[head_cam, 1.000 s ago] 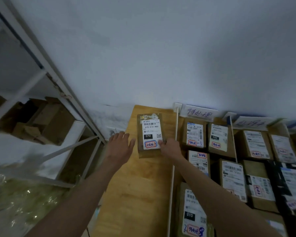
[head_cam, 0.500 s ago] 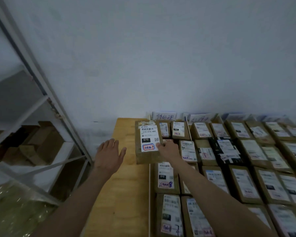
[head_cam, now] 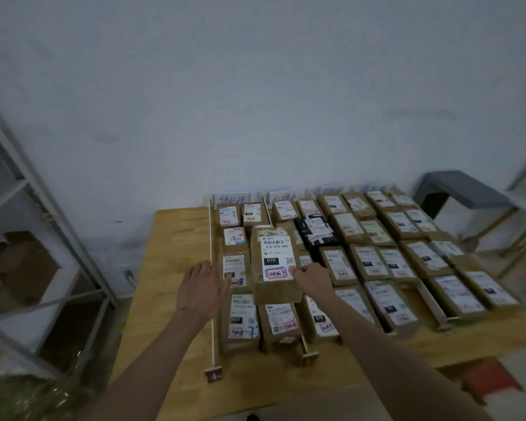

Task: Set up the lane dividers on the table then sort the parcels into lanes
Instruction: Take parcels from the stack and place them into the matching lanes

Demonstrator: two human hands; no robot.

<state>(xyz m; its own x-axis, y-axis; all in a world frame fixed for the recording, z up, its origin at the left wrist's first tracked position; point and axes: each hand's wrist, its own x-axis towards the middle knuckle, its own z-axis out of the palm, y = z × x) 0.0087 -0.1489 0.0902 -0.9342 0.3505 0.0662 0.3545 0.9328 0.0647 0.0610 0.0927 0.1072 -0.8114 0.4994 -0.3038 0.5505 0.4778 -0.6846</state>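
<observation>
Brown cardboard parcel [head_cam: 275, 264] with white label: our right hand [head_cam: 312, 279] grips it above sorted lanes; our left hand [head_cam: 201, 287] hovers open-fingered.

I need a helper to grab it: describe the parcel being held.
On the wooden table, look at the left lanes. The brown cardboard parcel is pinched by the right hand above the others, its white label printed 070.
</observation>
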